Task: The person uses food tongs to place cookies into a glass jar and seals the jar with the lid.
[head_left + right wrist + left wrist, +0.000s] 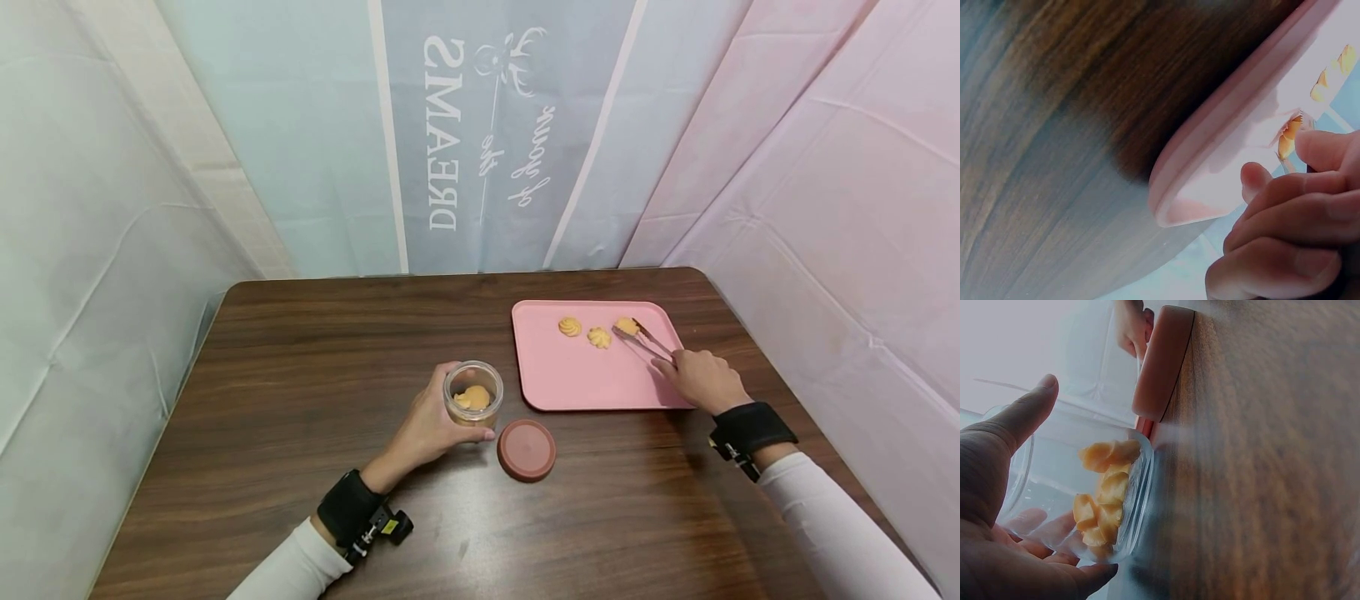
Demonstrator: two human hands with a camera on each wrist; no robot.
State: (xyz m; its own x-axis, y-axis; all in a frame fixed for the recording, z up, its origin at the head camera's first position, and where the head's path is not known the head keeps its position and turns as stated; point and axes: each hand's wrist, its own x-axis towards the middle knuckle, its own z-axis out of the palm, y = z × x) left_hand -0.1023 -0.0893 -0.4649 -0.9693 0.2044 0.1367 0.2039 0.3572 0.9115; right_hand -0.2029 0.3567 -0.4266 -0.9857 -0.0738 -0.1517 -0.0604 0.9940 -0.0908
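Observation:
My left hand grips a clear glass jar with its thumb and fingers around the side. Inside the jar lie several piped cookies, seen through the wall in the left wrist view. At the right, my right hand holds metal tongs over a pink tray. The tips of the tongs are around a cookie at the tray's far right. Two more swirled cookies, one at the left and one in the middle, lie on the tray.
A round reddish-brown lid lies on the dark wooden table, just right of the jar and below the tray's near edge. Light curtains surround the table at the back and sides.

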